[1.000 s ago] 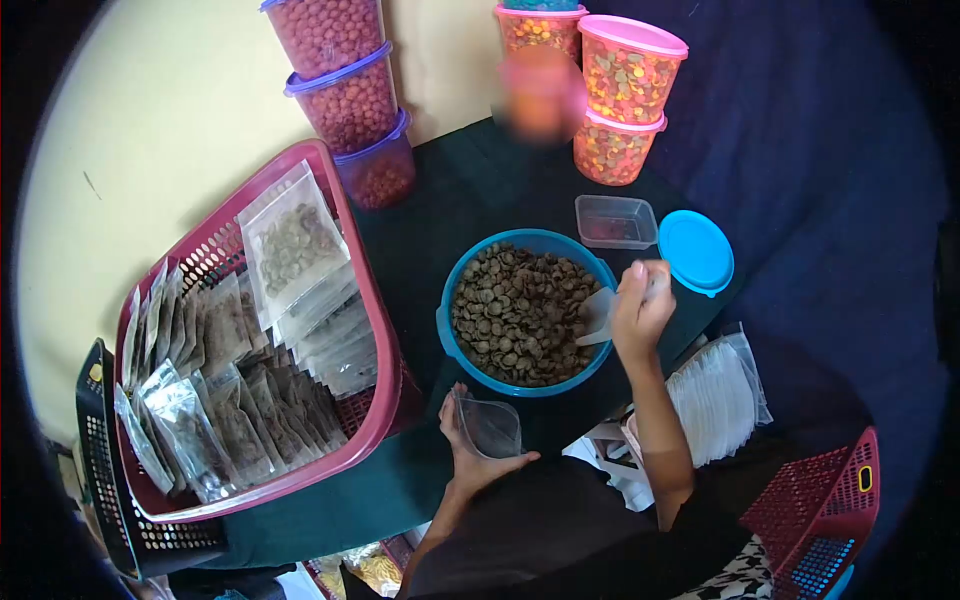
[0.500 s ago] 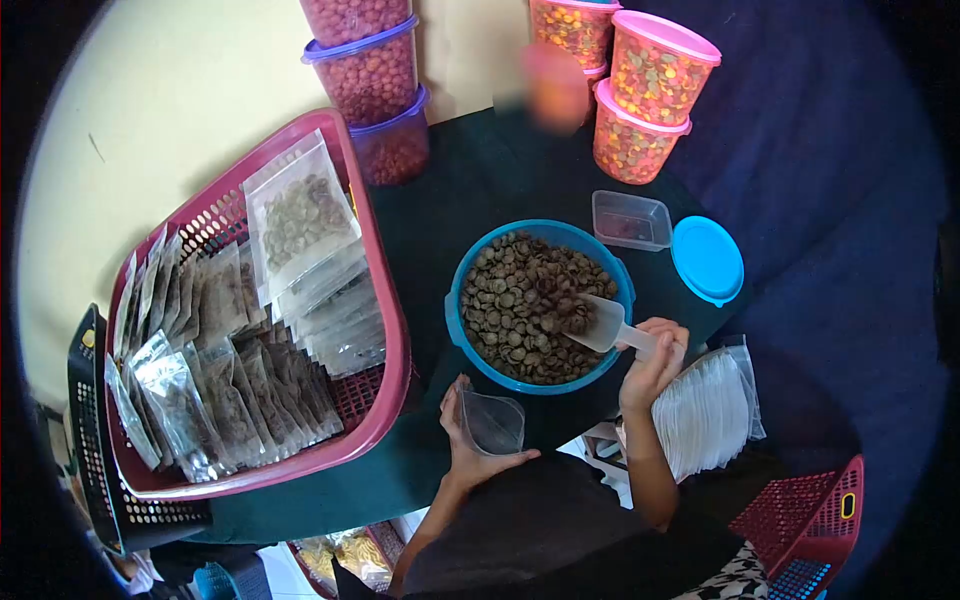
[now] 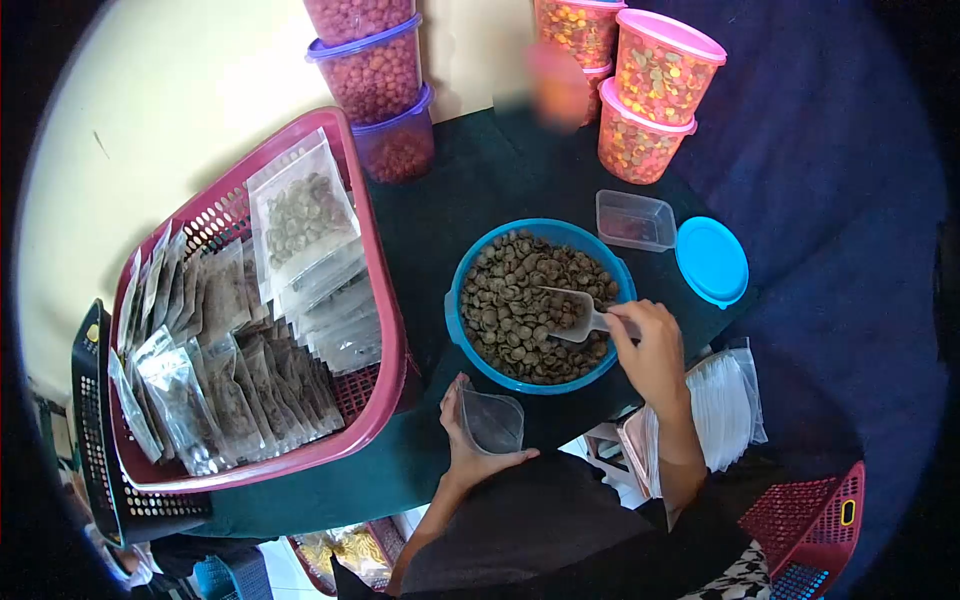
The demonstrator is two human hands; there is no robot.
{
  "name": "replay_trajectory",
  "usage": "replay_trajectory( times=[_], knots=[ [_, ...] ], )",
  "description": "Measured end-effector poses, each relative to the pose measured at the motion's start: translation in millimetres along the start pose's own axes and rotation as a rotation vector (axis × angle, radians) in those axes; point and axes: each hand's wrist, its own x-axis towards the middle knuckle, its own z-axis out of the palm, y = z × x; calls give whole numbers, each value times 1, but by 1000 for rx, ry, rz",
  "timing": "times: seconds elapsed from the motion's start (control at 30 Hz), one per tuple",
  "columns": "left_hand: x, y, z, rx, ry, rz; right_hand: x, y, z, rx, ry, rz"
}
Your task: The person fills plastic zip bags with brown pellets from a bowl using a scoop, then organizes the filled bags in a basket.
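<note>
A blue basin [image 3: 462, 340] full of small brown discs [image 3: 515, 290] stands on the dark green table. My right hand [image 3: 652, 350] grips the handle of a translucent scoop [image 3: 580, 318], whose blade lies among the discs at the basin's right side. In front of the basin, my left hand [image 3: 465, 440] is wrapped round a clear plastic pouch [image 3: 493, 422] and keeps its mouth spread. No discs show inside the pouch.
A maroon basket [image 3: 390, 400] of filled pouches [image 3: 300, 215] stands left. Behind are tubs with purple lids [image 3: 385, 90] and pink lids [image 3: 655, 90]. A clear box [image 3: 636, 220], a blue lid [image 3: 712, 262] and stacked empty pouches [image 3: 725, 405] lie right.
The scoop has turned and shifted slightly left, from holding a heap of discs to lying nearly bare in them. My left hand and the pouch have stayed put.
</note>
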Motion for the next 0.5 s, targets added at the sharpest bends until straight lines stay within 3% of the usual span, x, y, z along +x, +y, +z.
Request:
replay_trajectory(
  times=[0.2, 0.27, 0.4, 0.5],
  knots=[
    [-3, -3, 1, -39, 36, -3, 32, -25, 12, -69, -25, -157],
    [-3, -4, -1, 0, -5, 19, 42, -34, 25, 46, -106, -386],
    [-1, -4, -2, 36, -32, 66, 45, -42, 43, -9, -246, -481],
    [-1, -2, 0, -15, 64, 60, 45, -41, 57, 44, -344, -713]
  ],
)
